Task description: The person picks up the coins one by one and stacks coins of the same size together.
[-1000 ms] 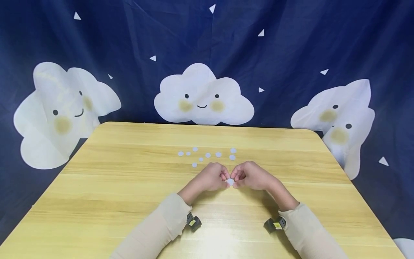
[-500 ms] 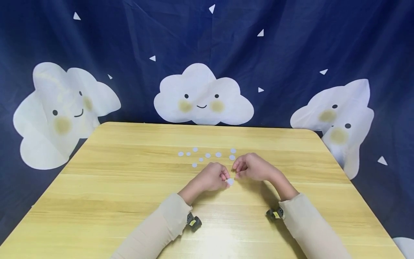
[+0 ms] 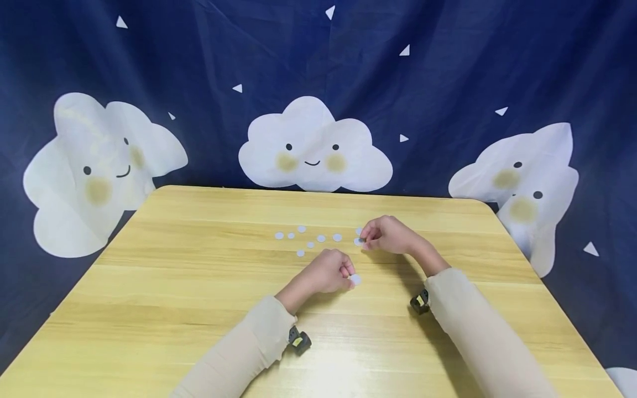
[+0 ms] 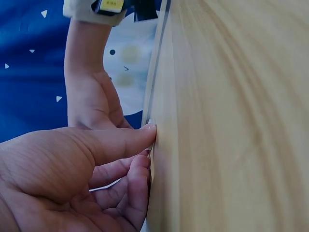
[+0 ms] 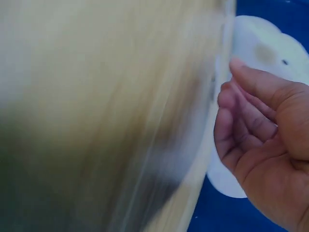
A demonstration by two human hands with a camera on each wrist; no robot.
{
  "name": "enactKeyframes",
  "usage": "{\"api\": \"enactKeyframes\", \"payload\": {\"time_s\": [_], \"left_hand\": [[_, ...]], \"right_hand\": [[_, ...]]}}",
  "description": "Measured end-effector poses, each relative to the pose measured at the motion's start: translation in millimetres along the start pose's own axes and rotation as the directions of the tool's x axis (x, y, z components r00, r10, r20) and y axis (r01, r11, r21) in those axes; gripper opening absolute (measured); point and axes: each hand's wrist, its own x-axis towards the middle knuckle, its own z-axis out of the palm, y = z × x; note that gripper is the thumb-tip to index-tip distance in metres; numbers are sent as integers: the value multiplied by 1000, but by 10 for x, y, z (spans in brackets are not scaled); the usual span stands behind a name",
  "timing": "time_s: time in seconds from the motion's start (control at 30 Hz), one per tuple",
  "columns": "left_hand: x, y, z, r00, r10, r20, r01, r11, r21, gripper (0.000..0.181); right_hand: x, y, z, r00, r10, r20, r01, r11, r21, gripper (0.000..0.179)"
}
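Note:
In the head view my left hand (image 3: 325, 272) holds a small flat white disc (image 3: 355, 279) by its left edge, low at the tabletop. Its thumb and curled fingers meet at the disc, whose thin edge (image 4: 151, 122) shows at the thumb tip in the left wrist view. My right hand (image 3: 388, 235) is farther back, fingertips right at another white disc (image 3: 358, 241) and partly covering one more disc (image 3: 359, 230) behind it. In the right wrist view the right hand's fingers (image 5: 224, 121) are loosely bent, the thumb apart from them, with nothing visible between.
Several more white discs, among them a larger disc (image 3: 337, 237) and a nearer disc (image 3: 301, 253), lie scattered on the wooden table (image 3: 174, 287) left of the right hand. A dark blue curtain (image 3: 428, 99) with clouds hangs behind the table's far edge.
My right hand has let go of the disc at the left hand and moved away from me to the two discs at the back right. The left hand stays in place with its disc.

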Motion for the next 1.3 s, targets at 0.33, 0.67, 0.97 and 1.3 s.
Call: {"api": "enactKeyframes", "payload": {"time_s": [0.33,0.67,0.97,1.3], "left_hand": [[-14,10,-18,1000,-2,0,2,1000,-1,16],[-14,14,-19,1000,-5,2,5,1000,2,15],[-11,2,-10,1000,-1,-9,1,1000,-1,16],[-5,6,-10,1000,-15,-5,15,1000,6,16]], "right_hand": [[149,116,0,1000,7,17,-7,1000,-11,16],[193,62,2,997,-62,55,66,994,-82,10],[278,102,-12,991,-31,130,34,999,-27,12],[275,114,-30,983,-20,184,2,995,98,20]]}}
